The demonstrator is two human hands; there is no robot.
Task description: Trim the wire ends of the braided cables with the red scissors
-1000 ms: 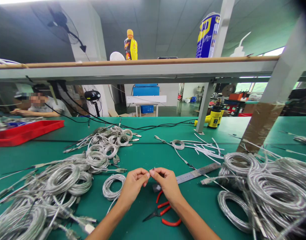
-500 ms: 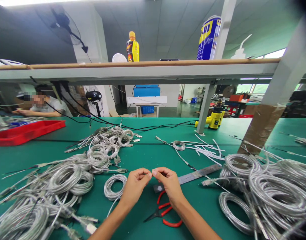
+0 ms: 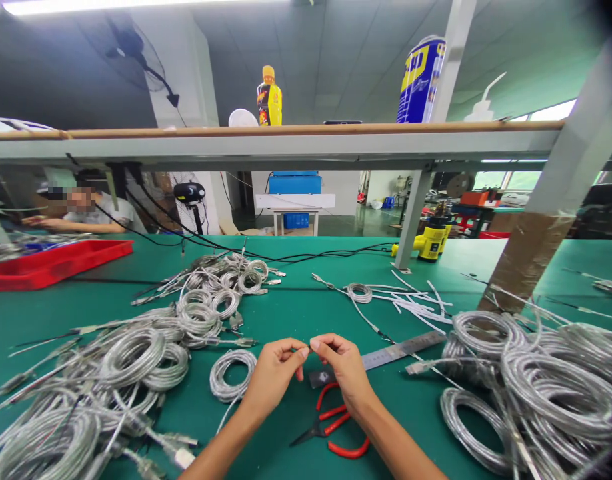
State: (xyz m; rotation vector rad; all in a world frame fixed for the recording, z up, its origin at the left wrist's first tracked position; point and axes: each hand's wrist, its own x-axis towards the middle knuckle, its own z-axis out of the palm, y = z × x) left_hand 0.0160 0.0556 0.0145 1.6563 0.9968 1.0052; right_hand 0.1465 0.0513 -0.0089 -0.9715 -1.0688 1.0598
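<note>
My left hand [image 3: 277, 373] and my right hand [image 3: 340, 368] meet almost fingertip to fingertip above the green table. Each has thumb and forefinger pinched together; what lies between them is too small to make out. Just left of my left hand is a coiled clear-jacketed USB cable [image 3: 229, 377], whose tail runs under my left forearm. Red-handled scissors [image 3: 331, 427] lie below my right hand, partly covered by it. A steel ruler [image 3: 403, 352] slants out behind the right hand, one end near a dark flat piece [image 3: 320, 379].
Heaps of coiled cables [image 3: 136, 360] fill the left, with another pile [image 3: 551, 380] at right. Beyond lie a single cable [image 3: 360, 292] and white tubes [image 3: 421, 303]. A red tray [image 3: 61, 263], yellow heat gun [image 3: 429, 243] and shelf post [image 3: 411, 227] stand farther back. A person sits far left.
My fingertips have drawn slightly apart, the right hand shifting a little to the right. The whole view has shifted slightly. The cables and tools lie as before.
</note>
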